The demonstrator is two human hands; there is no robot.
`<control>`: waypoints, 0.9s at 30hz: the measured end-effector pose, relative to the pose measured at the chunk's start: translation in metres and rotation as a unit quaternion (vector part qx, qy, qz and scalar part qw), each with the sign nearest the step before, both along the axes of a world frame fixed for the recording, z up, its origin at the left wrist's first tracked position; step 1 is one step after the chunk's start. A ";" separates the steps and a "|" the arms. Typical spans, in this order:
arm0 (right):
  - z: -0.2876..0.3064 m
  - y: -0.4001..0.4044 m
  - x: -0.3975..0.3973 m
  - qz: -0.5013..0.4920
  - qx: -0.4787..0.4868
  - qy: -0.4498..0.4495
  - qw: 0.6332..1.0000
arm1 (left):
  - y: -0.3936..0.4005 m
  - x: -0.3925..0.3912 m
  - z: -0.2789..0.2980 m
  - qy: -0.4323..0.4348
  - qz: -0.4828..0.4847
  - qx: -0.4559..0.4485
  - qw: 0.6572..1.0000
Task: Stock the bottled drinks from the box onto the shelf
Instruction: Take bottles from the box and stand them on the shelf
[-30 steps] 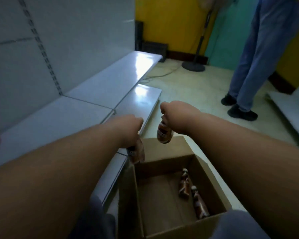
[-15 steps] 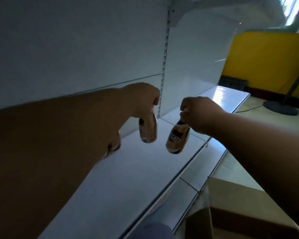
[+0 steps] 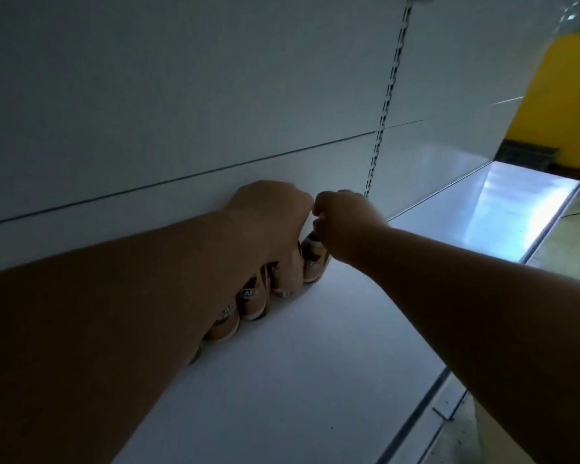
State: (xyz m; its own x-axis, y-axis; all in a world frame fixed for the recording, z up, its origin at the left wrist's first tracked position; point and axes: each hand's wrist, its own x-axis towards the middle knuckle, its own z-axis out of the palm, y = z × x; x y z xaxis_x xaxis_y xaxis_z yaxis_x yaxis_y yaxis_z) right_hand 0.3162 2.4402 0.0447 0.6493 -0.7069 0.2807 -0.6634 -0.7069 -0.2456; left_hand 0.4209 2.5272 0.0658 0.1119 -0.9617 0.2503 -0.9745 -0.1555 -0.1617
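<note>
Small brown coffee bottles stand in a row against the back wall of the white shelf (image 3: 315, 363). My left hand (image 3: 268, 216) is closed over the top of one bottle (image 3: 287, 279), which rests on the shelf at the row's right end. Beside it, my right hand (image 3: 345, 222) grips the neck of another bottle (image 3: 315, 262), also down on the shelf. Two more bottles, one (image 3: 252, 301) and another (image 3: 225, 324), show below my left forearm. The box is out of view.
A slotted metal upright (image 3: 387, 95) runs up the white back panel. The shelf's front edge (image 3: 426, 403) runs diagonally at lower right. Another shiny shelf section (image 3: 516, 209) lies further right, with a yellow wall (image 3: 570, 95) beyond it.
Both hands have carried their bottles from above the box up to the shelf and set them down at the back, at the end of the row. My view has turned towards the shelf.
</note>
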 end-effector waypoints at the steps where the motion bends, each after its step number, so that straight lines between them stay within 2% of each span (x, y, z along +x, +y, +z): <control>1: -0.003 -0.003 0.004 0.002 0.005 -0.001 1.000 | -0.002 -0.001 -0.002 -0.009 0.007 -0.002 1.000; 7: -0.002 -0.008 0.013 0.019 0.049 -0.026 0.998 | -0.005 0.000 -0.004 -0.038 0.032 0.020 0.999; 13: 0.019 -0.002 -0.029 -0.019 0.024 -0.016 0.999 | 0.004 -0.024 0.004 -0.109 0.024 -0.001 0.994; 20: 0.065 0.036 -0.145 -0.076 -0.082 0.095 0.989 | 0.036 -0.118 -0.005 -0.016 -0.051 -0.047 0.997; 23: 0.074 0.065 -0.212 -0.128 -0.113 0.147 0.974 | 0.045 -0.182 -0.010 0.045 -0.099 -0.022 0.994; 27: 0.064 0.107 -0.300 -0.191 -0.102 0.190 0.958 | 0.054 -0.274 -0.026 0.079 -0.154 0.014 0.985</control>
State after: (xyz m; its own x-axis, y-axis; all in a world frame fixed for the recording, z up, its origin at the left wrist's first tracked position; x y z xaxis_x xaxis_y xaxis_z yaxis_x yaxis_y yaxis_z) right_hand 0.0160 2.5471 0.1092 0.4375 -0.8683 0.2338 -0.8970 -0.4030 0.1817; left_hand 0.1467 2.5809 0.0398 -0.1500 -0.9624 0.2265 -0.9882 0.1531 -0.0039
